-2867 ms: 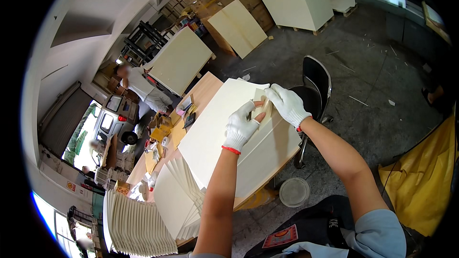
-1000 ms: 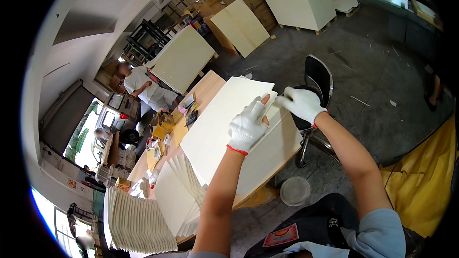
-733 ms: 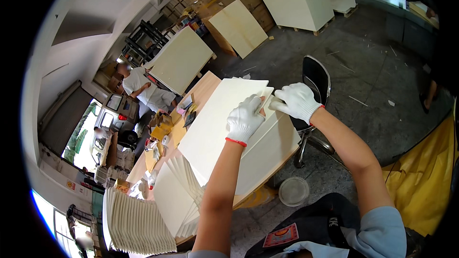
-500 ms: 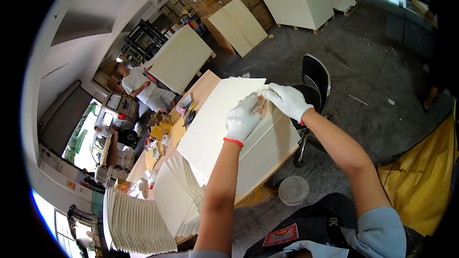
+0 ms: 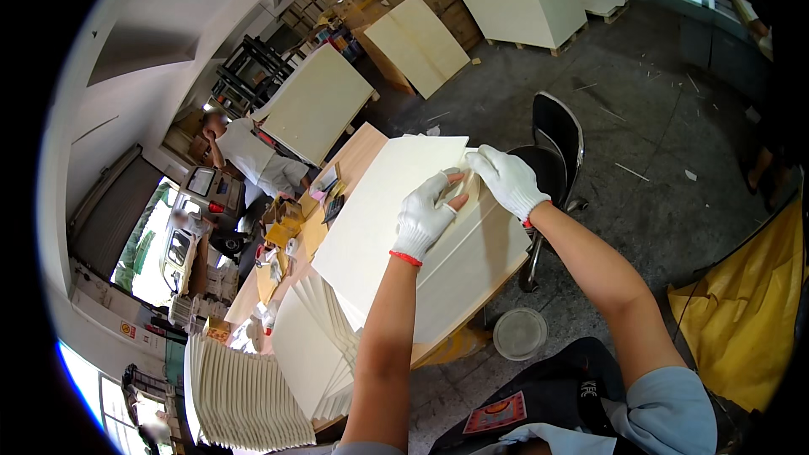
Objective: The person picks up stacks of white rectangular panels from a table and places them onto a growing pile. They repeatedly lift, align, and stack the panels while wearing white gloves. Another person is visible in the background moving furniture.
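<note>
Both my hands wear white knitted gloves with red cuffs, over large cream boards on the table. My left hand [image 5: 428, 212] has its bare thumb and forefinger tips apart, beside a pale beige, slightly glossy piece [image 5: 465, 191] whose kind I cannot make out. The fingers of my right hand [image 5: 507, 179] bend over the upper end of that piece. A large cream board [image 5: 379, 211] lies left of my hands. Under and right of them is another board [image 5: 484, 248], with a raised lengthwise edge.
Fanned cream sheets [image 5: 312, 337] and a thick stack [image 5: 240, 396] fill the table's near left. Beyond lie a calculator [image 5: 334, 208] and small boxes. A black chair [image 5: 556, 147] stands right of the table, a round tub [image 5: 519, 334] below. Another person [image 5: 261, 156] is at far left.
My left forefinger and thumb have spread apart, and that hand has drawn slightly left. My right hand has shifted only a little. The person at far left has raised an arm.
</note>
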The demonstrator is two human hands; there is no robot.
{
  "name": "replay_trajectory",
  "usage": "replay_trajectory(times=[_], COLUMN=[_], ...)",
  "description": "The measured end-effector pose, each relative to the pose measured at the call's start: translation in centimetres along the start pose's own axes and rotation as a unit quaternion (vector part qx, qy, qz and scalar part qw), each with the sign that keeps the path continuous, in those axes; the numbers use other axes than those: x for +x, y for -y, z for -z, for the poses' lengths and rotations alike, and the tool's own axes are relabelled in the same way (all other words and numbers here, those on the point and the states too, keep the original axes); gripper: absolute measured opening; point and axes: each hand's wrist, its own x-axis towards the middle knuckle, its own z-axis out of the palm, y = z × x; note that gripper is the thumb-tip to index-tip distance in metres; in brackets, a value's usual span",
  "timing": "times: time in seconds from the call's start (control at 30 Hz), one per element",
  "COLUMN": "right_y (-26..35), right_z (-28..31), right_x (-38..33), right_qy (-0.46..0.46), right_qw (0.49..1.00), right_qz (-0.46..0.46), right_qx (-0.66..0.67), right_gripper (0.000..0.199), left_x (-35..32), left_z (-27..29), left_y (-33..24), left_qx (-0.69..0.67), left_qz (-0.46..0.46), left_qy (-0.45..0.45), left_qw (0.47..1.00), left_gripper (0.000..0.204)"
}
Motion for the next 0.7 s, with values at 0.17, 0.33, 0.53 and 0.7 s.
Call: replay_trajectory(times=[0.17, 0.33, 0.53, 0.7], right_y=[-0.1, -0.6, -0.5, -0.6], right_z=[-0.2, -0.5, -0.6, -0.7], right_x=[-0.1, 0.1, 0.0, 0.1], right_qy=[-0.008, -0.015, -0.014, -0.016], right_qw=[1.000, 0.999, 0.999, 1.000], right_qz=[0.009, 0.023, 0.012, 0.014], right_qx=[-0.011, -0.027, -0.027, -0.023], right_gripper=[0.052, 0.050, 0.050, 0.052], left_x=[-0.2, -0.2, -0.3, -0.2], left_z=[-0.5, -0.2, -0.4, -0.3], left_y=[0.6, -0.1, -0.1, 0.0], left_qx=[-0.067, 0.064, 0.056, 0.044], left_qz=[-0.004, -0.016, 0.001, 0.008], left_qy=[-0.054, -0.013, -0.003, -0.001], left_qw=[0.996, 0.998, 0.998, 0.999], left_gripper=[0.041, 0.036, 0.036, 0.038])
